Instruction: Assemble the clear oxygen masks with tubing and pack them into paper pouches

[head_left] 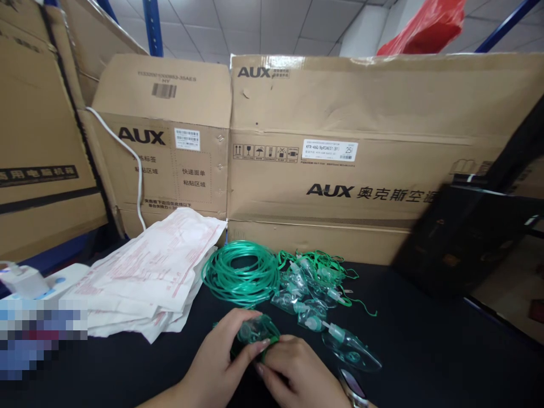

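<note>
My left hand (pixel 221 354) and my right hand (pixel 297 371) meet at the bottom centre over a black table (pixel 425 351). Together they grip a clear plastic mask with green tubing (pixel 257 330), fingers curled round it. Just beyond lies a coil of green tubing (pixel 240 273). To its right sits a heap of clear masks with green straps (pixel 312 283). One clear mask (pixel 351 350) lies alone by my right hand.
A stack of white printed pouches (pixel 148 272) lies at left. A white power strip (pixel 55 280) with a cable sits at far left. Large AUX cardboard boxes (pixel 361 158) wall the back. A dark bag (pixel 463 238) stands at right.
</note>
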A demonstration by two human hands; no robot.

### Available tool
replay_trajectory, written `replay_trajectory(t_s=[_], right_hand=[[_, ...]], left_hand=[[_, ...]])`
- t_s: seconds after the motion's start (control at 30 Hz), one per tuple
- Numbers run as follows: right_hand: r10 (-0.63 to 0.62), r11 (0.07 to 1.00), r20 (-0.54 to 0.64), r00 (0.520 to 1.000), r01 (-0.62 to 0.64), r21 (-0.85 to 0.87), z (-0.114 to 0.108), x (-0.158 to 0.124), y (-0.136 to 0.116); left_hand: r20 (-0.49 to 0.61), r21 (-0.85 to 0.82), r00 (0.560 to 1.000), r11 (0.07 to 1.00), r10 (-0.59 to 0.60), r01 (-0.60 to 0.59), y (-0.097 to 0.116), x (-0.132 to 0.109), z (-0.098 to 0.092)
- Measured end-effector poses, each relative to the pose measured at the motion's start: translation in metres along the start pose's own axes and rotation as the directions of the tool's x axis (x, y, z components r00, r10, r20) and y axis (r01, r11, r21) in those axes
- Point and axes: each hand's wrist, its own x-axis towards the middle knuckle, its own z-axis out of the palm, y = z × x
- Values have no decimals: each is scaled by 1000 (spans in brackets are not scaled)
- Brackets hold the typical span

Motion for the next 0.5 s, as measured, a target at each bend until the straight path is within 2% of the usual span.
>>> replay_trajectory(t_s=[0.1,0.17,0.33,0.5], right_hand=[[-22,988,128,992,2,154,-1,-1,3],[-9,966,161,987,-33,258,-2,-2,3],[32,916,153,988,-90,392,-4,-1,-1],[9,914,144,989,-67,401,0,-2,1]], left_hand=[[-24,-27,996,996,-91,90,3,1,0],[-46,-42,992,992,-119,117,4,2,0],[-118,-57,983,990,-138,132,4,5,-3],[-171,-76,971,985,-168,157,2,10,-7]])
